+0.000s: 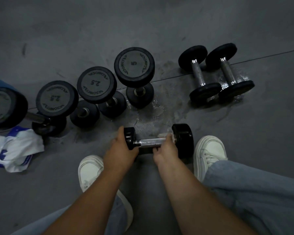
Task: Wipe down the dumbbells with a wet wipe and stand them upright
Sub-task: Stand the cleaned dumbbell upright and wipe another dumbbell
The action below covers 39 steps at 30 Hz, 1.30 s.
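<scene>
The left hand (120, 150) clamps one head of the black chrome-handled dumbbell (149, 141); the right hand (166, 150) curls round its handle, perhaps over a white wipe (162, 135).

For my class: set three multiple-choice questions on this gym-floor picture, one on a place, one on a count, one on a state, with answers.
1. Where is the white wipe packet? A beside the upright dumbbells, at left; B on a bench; C on a shelf.
2. How many flat dumbbells lie at upper right? A one; B two; C four.
3. The held dumbbell is: A upright; B horizontal; C untouched.
Answers: 1A, it lies next to the standing row; 2B, a pair lies side by side; 3B, the left hand and right hand grip it level.
</scene>
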Available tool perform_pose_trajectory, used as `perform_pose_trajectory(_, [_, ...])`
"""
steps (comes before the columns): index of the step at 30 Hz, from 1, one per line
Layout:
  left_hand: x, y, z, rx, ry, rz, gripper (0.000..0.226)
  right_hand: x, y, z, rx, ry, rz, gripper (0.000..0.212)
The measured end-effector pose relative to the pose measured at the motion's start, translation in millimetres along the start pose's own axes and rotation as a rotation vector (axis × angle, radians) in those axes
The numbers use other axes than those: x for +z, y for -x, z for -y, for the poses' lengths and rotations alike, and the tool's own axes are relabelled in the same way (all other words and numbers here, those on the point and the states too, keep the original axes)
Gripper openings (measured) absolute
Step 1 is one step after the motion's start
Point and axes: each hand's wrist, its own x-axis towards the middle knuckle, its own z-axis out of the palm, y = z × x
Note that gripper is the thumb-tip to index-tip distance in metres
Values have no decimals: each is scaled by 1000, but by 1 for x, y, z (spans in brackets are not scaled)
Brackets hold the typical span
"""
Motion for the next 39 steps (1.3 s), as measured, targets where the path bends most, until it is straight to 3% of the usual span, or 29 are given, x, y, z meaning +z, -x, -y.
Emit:
perform_pose_trajectory(5, [-2,-10,6,53,-32,71,105,-6,-2,0,-6,-46,82,26])
perform_pose_trajectory(8, [-7,-14,1,59,-56,67,102,4,-1,11,46,-69,92,22])
perform_pose_trajectory(19, [-10,-24,-6,38,-100,-9,81,-6,3,7,-38,70,112,26])
perform_pose_trajectory(24, [4,-10,-3,40,23,-2,101,16,-3,15,-4,37,87,23])
perform_pose_trajectory(33, [1,-21,-2,-14,-42,42,93,20,-1,17,-52,145,46,25])
perform_pose_trajectory(36, [2,-18,-3,-25,-25,23,95,11,9,16,-138,347,15,22])
perform_pose_trajectory(39, [5,-14,-4,-33,-49,33,96,-11,29,-8,-644,1026,33,25])
